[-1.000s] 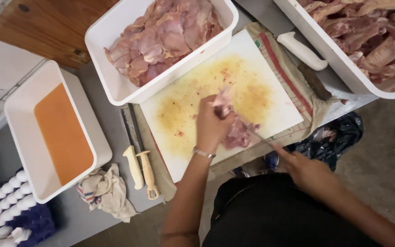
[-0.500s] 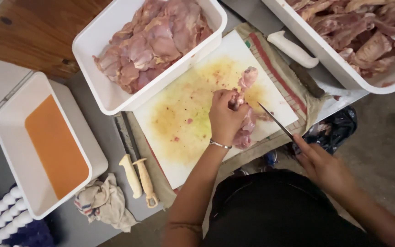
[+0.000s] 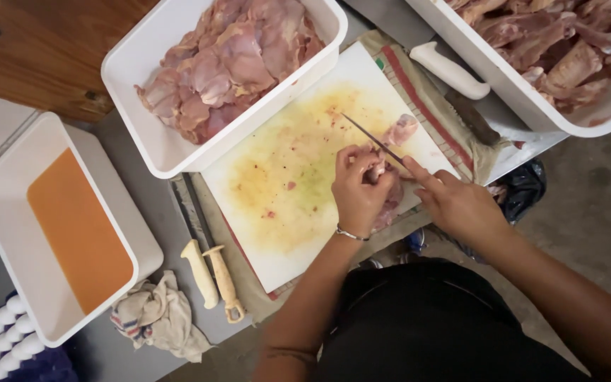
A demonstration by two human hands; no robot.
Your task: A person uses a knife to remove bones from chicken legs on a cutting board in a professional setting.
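Firmly, the left hand (image 3: 357,189) pins raw chicken (image 3: 388,185) to the cutting board (image 3: 284,191) while the right hand (image 3: 457,205) grips a knife (image 3: 373,139), steadying the cut.

Left of the left hand (image 3: 358,194), two cream-handled knives (image 3: 212,276) lie beside a crumpled rag (image 3: 155,317) and a white tub of orange liquid (image 3: 79,230); beyond it sits a white tub of raw meat (image 3: 224,64).

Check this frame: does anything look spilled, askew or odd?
Mostly orderly. The white cutting board is stained yellow with red flecks, and a crumpled cloth rag lies beside two cream-handled knives. Nothing spilled.
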